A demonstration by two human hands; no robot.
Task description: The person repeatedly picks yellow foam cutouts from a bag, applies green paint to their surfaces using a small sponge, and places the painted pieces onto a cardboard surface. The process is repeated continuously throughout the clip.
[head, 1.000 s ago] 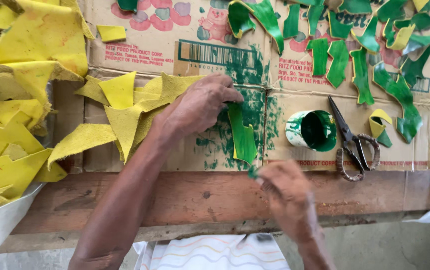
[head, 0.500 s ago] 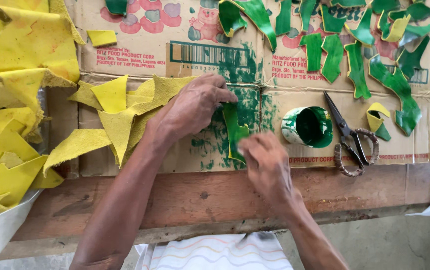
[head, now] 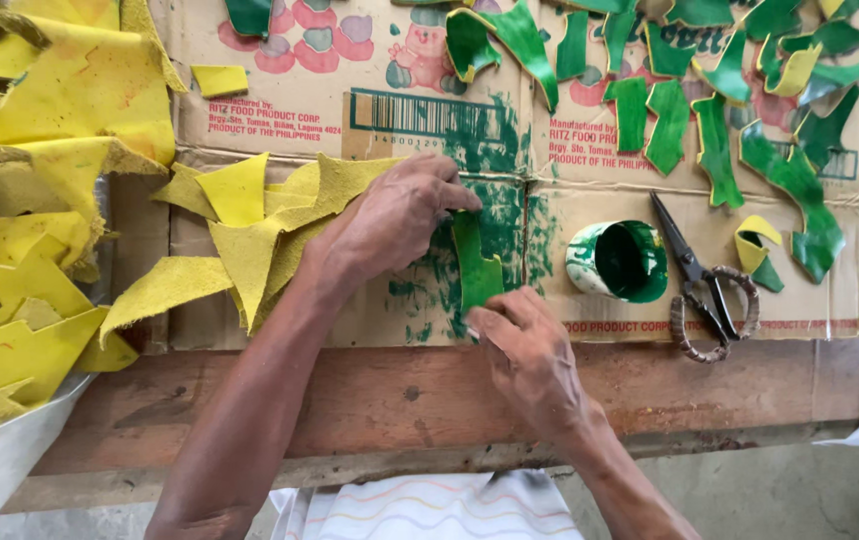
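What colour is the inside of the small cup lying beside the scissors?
Green inside the cup, coated with paint; seen in the head view.

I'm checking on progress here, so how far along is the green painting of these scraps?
Done: many green pieces lie spread on the cardboard. In hand: the left hand pins a green strip while the right hand works its lower end beside the paint cup. Left: yellow scraps unpainted.

A makeshift craft workshop: a rough wooden counter (head: 370, 390) covered in flattened cardboard (head: 350, 60), paint-smeared, with a green paint pot (head: 618, 261), scissors (head: 698, 280) and heaps of yellow scraps (head: 40, 150).
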